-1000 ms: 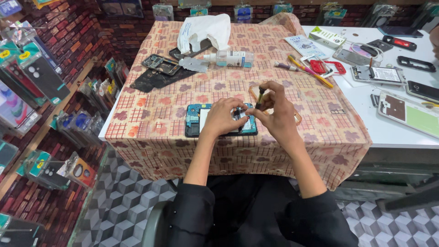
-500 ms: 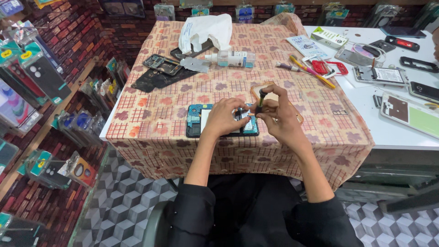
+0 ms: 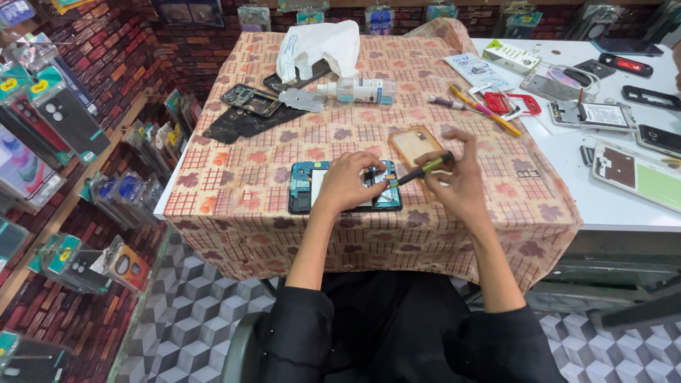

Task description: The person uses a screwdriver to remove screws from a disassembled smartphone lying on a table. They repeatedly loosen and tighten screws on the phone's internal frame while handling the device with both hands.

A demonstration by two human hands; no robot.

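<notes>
An opened phone (image 3: 305, 188) with a teal inner frame lies flat on the patterned tablecloth (image 3: 241, 213), near the front edge. My left hand (image 3: 349, 183) rests on it, fingers pressing down on its middle. My right hand (image 3: 457, 181) holds a small screwdriver (image 3: 422, 171) with a yellow-green grip, its tip pointing down-left onto the phone's right end. A clear amber phone case (image 3: 411, 142) lies just behind my right hand.
Dark phone backs and frames (image 3: 248, 113), a white plastic bag (image 3: 319, 46) and a small bottle (image 3: 358, 90) lie further back. Tools (image 3: 482, 110) and more phone parts (image 3: 589, 113) cover the white counter at right. Racks of packaged phone cases (image 3: 50, 128) stand left.
My right hand has tilted the screwdriver lower, bringing its tip down onto the phone. The left hand stays on the phone.
</notes>
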